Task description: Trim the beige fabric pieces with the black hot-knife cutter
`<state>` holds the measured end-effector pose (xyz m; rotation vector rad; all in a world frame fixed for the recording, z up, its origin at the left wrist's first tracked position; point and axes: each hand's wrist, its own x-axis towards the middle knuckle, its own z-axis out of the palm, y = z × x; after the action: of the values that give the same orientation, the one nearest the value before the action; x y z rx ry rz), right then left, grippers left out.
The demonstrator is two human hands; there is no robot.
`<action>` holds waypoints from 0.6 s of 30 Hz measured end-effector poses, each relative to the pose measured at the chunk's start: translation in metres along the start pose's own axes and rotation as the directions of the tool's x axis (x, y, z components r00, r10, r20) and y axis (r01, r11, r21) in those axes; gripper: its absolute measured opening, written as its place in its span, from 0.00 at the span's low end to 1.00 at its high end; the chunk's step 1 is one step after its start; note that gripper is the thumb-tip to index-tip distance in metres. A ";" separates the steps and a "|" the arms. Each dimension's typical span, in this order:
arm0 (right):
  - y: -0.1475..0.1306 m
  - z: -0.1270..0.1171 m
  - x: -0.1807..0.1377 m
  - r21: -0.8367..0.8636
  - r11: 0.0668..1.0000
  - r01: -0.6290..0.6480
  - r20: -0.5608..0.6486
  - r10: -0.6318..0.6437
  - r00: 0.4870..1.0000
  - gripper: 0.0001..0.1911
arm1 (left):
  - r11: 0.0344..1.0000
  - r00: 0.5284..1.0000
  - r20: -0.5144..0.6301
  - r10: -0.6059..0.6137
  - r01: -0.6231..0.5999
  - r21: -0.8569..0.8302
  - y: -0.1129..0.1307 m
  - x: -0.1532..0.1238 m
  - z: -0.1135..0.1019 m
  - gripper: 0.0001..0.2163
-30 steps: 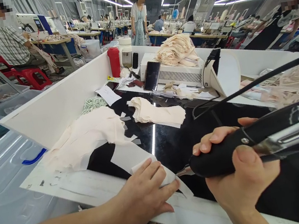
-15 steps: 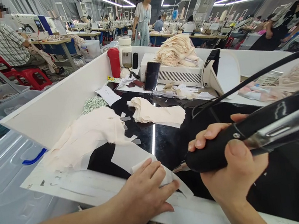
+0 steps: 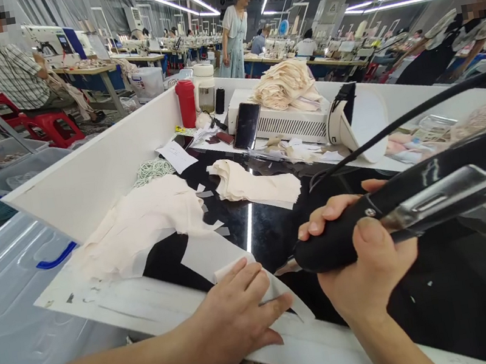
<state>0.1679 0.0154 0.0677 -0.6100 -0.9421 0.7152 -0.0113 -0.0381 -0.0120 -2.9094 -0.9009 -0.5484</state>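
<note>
My left hand [image 3: 238,312] lies flat, fingers spread, on a white strip of fabric [image 3: 283,289] at the near edge of the black glossy table [image 3: 449,291]. My right hand [image 3: 368,273] is wrapped round the black handle of a corded cutting tool [image 3: 394,207]. Its small metal tip [image 3: 284,268] points left and sits just above the strip, close to my left fingertips. A black cable [image 3: 400,123] runs from the tool toward the upper right.
Cream fabric pieces [image 3: 257,186] and a larger sheet [image 3: 148,221] lie further back. A white machine [image 3: 288,119] carries a fabric pile and a leaning phone [image 3: 247,125]. A red bottle [image 3: 186,101] stands at the back; white walls [image 3: 97,168] ring the table. People work beyond.
My right hand and the tool have shifted slightly left and up, bringing the tip nearer my left fingers. My left hand has stayed put.
</note>
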 end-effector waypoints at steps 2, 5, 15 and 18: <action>0.003 0.001 -0.001 0.000 1.000 -0.001 0.014 0.001 1.000 0.22 | 1.000 1.000 0.012 -0.002 0.002 0.000 0.000 0.000 -0.001 0.39; 0.005 0.001 -0.003 -0.019 1.000 -0.005 0.019 0.005 1.000 0.21 | 1.000 1.000 0.024 -0.005 0.006 -0.009 0.001 0.001 -0.001 0.40; 0.012 0.007 0.000 0.024 1.000 -0.011 0.007 0.011 1.000 0.23 | 0.999 1.000 0.015 -0.002 0.002 -0.036 -0.001 -0.004 0.002 0.39; 0.016 0.008 -0.001 0.010 1.000 -0.024 0.030 0.024 0.999 0.24 | 0.999 1.000 0.014 0.003 -0.002 -0.050 -0.003 -0.005 0.001 0.40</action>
<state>0.1562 0.0256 0.0591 -0.6034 -0.9598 0.7520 -0.0164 -0.0383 -0.0149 -2.9620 -0.8980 -0.5588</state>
